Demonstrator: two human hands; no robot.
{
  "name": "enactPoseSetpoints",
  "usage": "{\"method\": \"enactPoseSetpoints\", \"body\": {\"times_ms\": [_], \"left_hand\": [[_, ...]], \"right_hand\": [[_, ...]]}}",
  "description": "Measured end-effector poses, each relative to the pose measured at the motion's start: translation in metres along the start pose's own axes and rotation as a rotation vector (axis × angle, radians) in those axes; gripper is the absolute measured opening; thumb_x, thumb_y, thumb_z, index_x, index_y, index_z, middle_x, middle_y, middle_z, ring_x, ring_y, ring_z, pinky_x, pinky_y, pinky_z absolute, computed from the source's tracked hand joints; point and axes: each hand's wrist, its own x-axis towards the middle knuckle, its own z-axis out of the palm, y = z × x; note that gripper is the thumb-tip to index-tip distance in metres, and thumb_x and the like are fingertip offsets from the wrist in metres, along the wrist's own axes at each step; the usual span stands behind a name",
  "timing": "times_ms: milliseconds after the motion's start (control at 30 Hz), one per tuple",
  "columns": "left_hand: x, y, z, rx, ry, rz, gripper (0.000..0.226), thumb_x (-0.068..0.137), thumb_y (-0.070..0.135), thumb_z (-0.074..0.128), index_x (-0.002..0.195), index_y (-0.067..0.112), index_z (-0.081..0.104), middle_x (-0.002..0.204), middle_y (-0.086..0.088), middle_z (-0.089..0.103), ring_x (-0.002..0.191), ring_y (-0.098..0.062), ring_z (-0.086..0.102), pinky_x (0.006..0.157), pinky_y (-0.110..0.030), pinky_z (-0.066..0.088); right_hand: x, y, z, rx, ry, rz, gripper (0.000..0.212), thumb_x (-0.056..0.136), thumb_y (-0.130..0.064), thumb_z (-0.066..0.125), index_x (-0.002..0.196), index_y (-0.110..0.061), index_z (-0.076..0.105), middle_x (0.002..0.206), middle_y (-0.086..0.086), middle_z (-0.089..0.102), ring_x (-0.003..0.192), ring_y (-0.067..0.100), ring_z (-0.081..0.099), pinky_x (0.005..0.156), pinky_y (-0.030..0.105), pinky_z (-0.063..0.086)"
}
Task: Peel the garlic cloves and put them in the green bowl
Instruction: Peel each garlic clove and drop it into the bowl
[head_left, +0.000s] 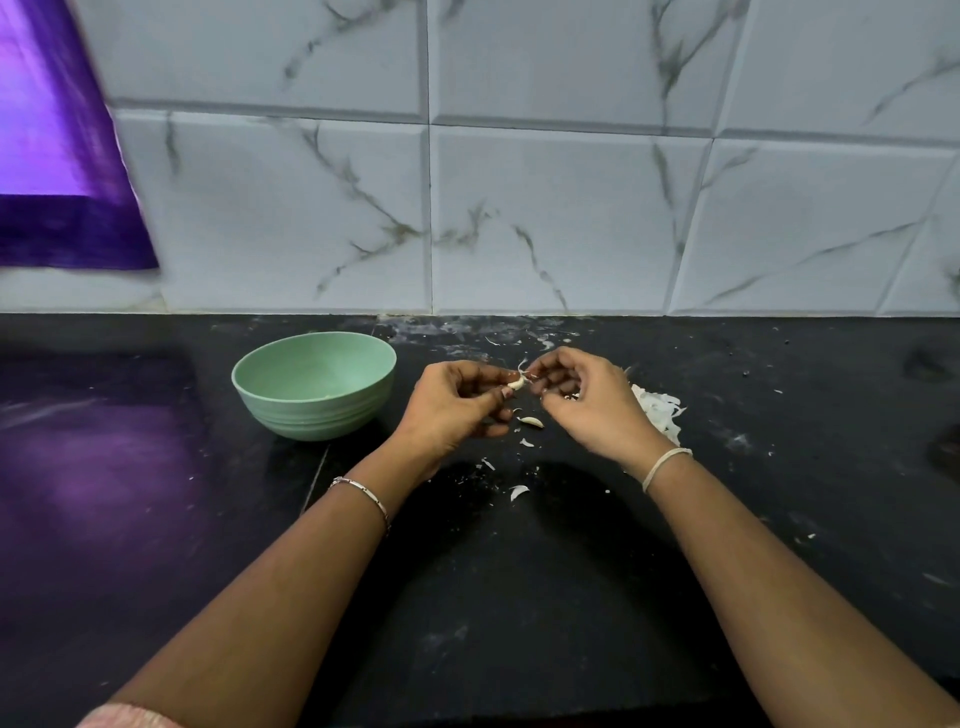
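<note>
My left hand (457, 402) pinches a small pale garlic clove (517, 384) between thumb and fingers above the black counter. My right hand (582, 400) meets it from the right, fingertips pinching a thin strip of skin (522, 367) that sticks up from the clove. Below the hands another garlic clove (532, 422) lies on the counter. The green bowl (314, 385) stands left of my left hand, a short gap away; its visible inside looks bare.
A pile of white garlic skins (658, 410) lies behind and right of my right hand. Loose skin bits (518, 491) are scattered on the black counter (519, 597). A marble-tiled wall (519, 208) rises behind, with a purple cloth (57, 156) at the left.
</note>
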Motion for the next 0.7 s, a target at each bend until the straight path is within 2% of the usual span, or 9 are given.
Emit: {"method": "enactPoseSetpoints", "body": {"times_ms": [100, 133, 400, 600, 700], "left_hand": [[-0.0004, -0.0004, 0.0006, 0.008, 0.03, 0.011, 0.013, 0.089, 0.004, 0.067, 0.101, 0.003, 0.071, 0.083, -0.009, 0.071, 0.073, -0.018, 0.067, 0.057, -0.023, 0.056], [-0.0002, -0.0006, 0.0009, 0.018, 0.044, 0.02, 0.011, 0.088, 0.005, 0.068, 0.099, 0.003, 0.071, 0.082, -0.01, 0.071, 0.072, -0.018, 0.067, 0.056, -0.024, 0.056], [0.0013, -0.0016, 0.0013, 0.087, 0.103, 0.058, 0.008, 0.088, 0.007, 0.07, 0.094, 0.002, 0.069, 0.079, -0.007, 0.064, 0.061, -0.012, 0.065, 0.059, -0.032, 0.059], [0.0009, 0.0, 0.0023, 0.238, 0.136, 0.105, 0.007, 0.086, 0.009, 0.071, 0.093, 0.006, 0.071, 0.075, -0.005, 0.066, 0.056, -0.008, 0.065, 0.052, -0.026, 0.057], [0.0008, 0.0003, 0.001, 0.361, 0.132, 0.16, 0.004, 0.086, 0.014, 0.073, 0.088, 0.017, 0.071, 0.078, -0.004, 0.069, 0.064, -0.018, 0.069, 0.055, -0.034, 0.06]], "right_hand": [[-0.0001, 0.0002, 0.0025, 0.126, -0.008, 0.074, 0.014, 0.083, -0.005, 0.067, 0.091, -0.016, 0.07, 0.087, 0.006, 0.071, 0.075, 0.011, 0.063, 0.073, 0.029, 0.055], [0.0, 0.0006, 0.0034, 0.172, -0.004, 0.099, 0.011, 0.083, -0.007, 0.071, 0.091, -0.015, 0.07, 0.087, 0.005, 0.071, 0.074, 0.011, 0.063, 0.073, 0.031, 0.056], [-0.0012, -0.0031, 0.0094, 0.5, 0.055, 0.229, 0.016, 0.078, 0.001, 0.077, 0.085, -0.01, 0.067, 0.077, 0.007, 0.069, 0.068, 0.011, 0.064, 0.071, 0.027, 0.055], [-0.0019, -0.0028, 0.0101, 0.474, 0.084, 0.19, 0.016, 0.075, 0.003, 0.078, 0.082, -0.008, 0.069, 0.074, 0.004, 0.069, 0.063, 0.004, 0.063, 0.066, 0.02, 0.055], [-0.0016, -0.0023, 0.0089, 0.493, 0.089, 0.187, 0.015, 0.074, 0.003, 0.079, 0.083, -0.004, 0.069, 0.075, 0.006, 0.07, 0.063, 0.003, 0.064, 0.063, 0.018, 0.054]]}}
